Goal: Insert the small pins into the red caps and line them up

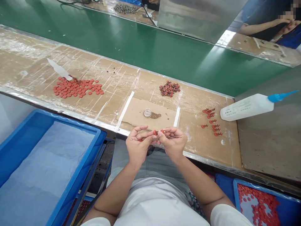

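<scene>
Above the table's front edge, my left hand pinches a small red disc between thumb and forefinger. More red shows at the lower edge of that hand, too little to name. Close beside the disc, my right hand pinches a small red figurine, partly hidden by the fingers. Whether the two pieces touch, I cannot tell. Just beyond my hands, a small clear cup stands on a taped cardboard sheet beside a brown wet stain.
Red discs lie spread at the left under a white pointed strip. Small red-and-dark figurines are heaped behind the cup. Several figurines on discs stand right, near a blue-tipped bottle. A blue tray sits lower left.
</scene>
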Motion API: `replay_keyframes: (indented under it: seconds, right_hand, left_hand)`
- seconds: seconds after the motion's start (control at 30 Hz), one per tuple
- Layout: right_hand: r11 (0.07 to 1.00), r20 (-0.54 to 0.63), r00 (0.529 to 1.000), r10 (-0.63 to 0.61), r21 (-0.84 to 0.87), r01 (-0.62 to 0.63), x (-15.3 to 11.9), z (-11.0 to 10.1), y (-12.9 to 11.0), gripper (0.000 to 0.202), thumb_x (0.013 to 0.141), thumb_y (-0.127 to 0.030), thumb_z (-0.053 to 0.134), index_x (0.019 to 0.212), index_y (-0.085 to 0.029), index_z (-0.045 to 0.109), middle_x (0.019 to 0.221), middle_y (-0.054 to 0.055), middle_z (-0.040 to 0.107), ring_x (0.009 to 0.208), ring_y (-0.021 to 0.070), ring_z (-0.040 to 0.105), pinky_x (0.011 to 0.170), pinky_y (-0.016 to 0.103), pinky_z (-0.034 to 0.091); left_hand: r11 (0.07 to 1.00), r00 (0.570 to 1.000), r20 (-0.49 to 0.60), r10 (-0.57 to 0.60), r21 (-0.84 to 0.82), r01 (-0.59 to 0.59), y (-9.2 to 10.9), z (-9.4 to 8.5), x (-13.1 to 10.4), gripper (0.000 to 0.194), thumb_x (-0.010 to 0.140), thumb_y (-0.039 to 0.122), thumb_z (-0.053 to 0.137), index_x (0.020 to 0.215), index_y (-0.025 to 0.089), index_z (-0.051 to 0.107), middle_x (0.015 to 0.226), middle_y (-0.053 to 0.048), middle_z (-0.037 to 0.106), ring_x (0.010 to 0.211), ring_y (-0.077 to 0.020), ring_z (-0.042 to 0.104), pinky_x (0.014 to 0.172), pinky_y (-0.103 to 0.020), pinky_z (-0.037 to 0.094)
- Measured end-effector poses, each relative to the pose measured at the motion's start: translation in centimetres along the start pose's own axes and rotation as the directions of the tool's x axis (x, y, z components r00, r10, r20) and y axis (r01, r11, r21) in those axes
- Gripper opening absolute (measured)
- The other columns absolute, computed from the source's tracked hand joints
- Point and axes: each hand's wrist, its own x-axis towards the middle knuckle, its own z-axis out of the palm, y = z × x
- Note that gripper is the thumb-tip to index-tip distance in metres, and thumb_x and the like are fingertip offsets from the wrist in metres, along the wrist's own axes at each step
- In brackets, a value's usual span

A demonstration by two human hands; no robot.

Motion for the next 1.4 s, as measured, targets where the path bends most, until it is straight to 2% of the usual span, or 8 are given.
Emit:
replay_keyframes:
  seconds: [0.37, 0.57, 0.77, 0.87, 0.97, 1.07, 1.23, 1.4]
  right_hand:
    - [0.999, -0.008, 0.999, -0.052, 0.016, 0.052, -0.3, -0.3, 0.1, 0.024, 0.066, -0.034, 0.083, 0.077, -0.02, 0.067, 0.069, 0.002, 0.073, 0.046, 0.0147, 0.064, 0.044, 0.027, 0.059]
    - [0.998, -0.011, 0.999, -0.049, 0.023, 0.05, -0.5, -0.2, -0.3, 0.025, 0.066, -0.033, 0.083, 0.08, -0.021, 0.068, 0.073, 0.002, 0.074, 0.049, 0.0158, 0.066, 0.047, 0.029, 0.061]
    - [0.993, 0.024, 0.995, -0.092, 0.076, 0.09, -0.2, -0.4, -1.0, 0.021, 0.067, -0.027, 0.083, 0.081, -0.021, 0.068, 0.07, 0.001, 0.073, 0.043, 0.0121, 0.063, 0.042, 0.022, 0.057]
    - [0.995, 0.089, 0.992, -0.092, 0.053, 0.087, -0.1, -0.7, -1.4, 0.023, 0.064, -0.022, 0.084, 0.082, -0.021, 0.069, 0.068, 0.0, 0.073, 0.042, 0.0114, 0.063, 0.04, 0.02, 0.055]
    - [0.997, 0.146, 0.986, -0.075, 0.017, 0.074, -0.2, -0.9, -1.8, 0.029, 0.063, -0.022, 0.084, 0.088, -0.021, 0.071, 0.065, -0.001, 0.072, 0.042, 0.0117, 0.063, 0.04, 0.019, 0.055]
    - [0.995, 0.178, 0.98, -0.087, -0.035, 0.094, -0.3, -1.0, -2.0, 0.03, 0.062, -0.024, 0.084, 0.09, -0.02, 0.072, 0.06, -0.001, 0.07, 0.041, 0.0125, 0.063, 0.04, 0.02, 0.055]
    - [0.992, 0.259, 0.96, -0.103, -0.047, 0.119, -0.4, -1.2, -1.7, 0.028, 0.062, -0.028, 0.084, 0.085, -0.017, 0.072, 0.057, 0.002, 0.07, 0.04, 0.015, 0.063, 0.038, 0.021, 0.054]
    - [0.989, 0.304, 0.942, -0.139, 0.002, 0.146, -0.4, -1.4, -1.9, 0.022, 0.064, -0.02, 0.082, 0.084, -0.018, 0.072, 0.059, 0.002, 0.071, 0.041, 0.0151, 0.064, 0.037, 0.02, 0.054]
  left_hand:
    - [0.996, 0.996, -0.026, 0.083, 0.037, -0.082, 0.2, 0.2, -0.4, 0.042, 0.058, 0.024, 0.087, 0.09, 0.017, 0.061, 0.075, -0.005, 0.076, 0.065, -0.0238, 0.073, 0.057, -0.034, 0.063]
    - [0.995, 0.995, -0.009, 0.103, 0.011, -0.103, 0.2, 0.1, -0.7, 0.05, 0.058, 0.021, 0.087, 0.097, 0.02, 0.055, 0.081, -0.004, 0.076, 0.066, -0.0224, 0.073, 0.055, -0.029, 0.061]
    - [1.0, 0.999, 0.052, 0.004, -0.021, -0.003, 0.4, -0.3, -0.3, 0.058, 0.063, 0.025, 0.084, 0.11, 0.022, 0.051, 0.092, -0.006, 0.076, 0.072, -0.0219, 0.074, 0.051, -0.023, 0.059]
    - [0.998, 0.996, 0.08, -0.041, -0.033, 0.044, 0.3, -0.5, -0.1, 0.061, 0.062, 0.028, 0.085, 0.112, 0.022, 0.052, 0.086, -0.004, 0.076, 0.07, -0.0223, 0.073, 0.049, -0.022, 0.058]
    - [0.997, 0.992, 0.12, -0.034, -0.059, 0.042, 0.2, -0.7, -0.1, 0.059, 0.059, 0.026, 0.087, 0.108, 0.021, 0.054, 0.079, -0.003, 0.076, 0.065, -0.0219, 0.073, 0.046, -0.022, 0.057]
    - [0.996, 0.992, 0.128, 0.013, -0.085, -0.002, -0.1, -0.8, -0.3, 0.053, 0.058, 0.024, 0.087, 0.102, 0.021, 0.058, 0.074, -0.001, 0.076, 0.057, -0.0199, 0.071, 0.044, -0.023, 0.057]
    - [0.981, 0.986, 0.065, 0.156, -0.126, -0.147, -0.6, -0.8, -0.9, 0.042, 0.057, 0.022, 0.088, 0.089, 0.02, 0.062, 0.064, 0.002, 0.073, 0.042, -0.0138, 0.063, 0.044, -0.023, 0.057]
    - [0.972, 0.976, 0.039, 0.212, -0.111, -0.207, -0.6, -0.7, -1.4, 0.035, 0.058, 0.017, 0.086, 0.086, 0.02, 0.065, 0.065, 0.003, 0.073, 0.049, -0.0139, 0.067, 0.049, -0.021, 0.058]
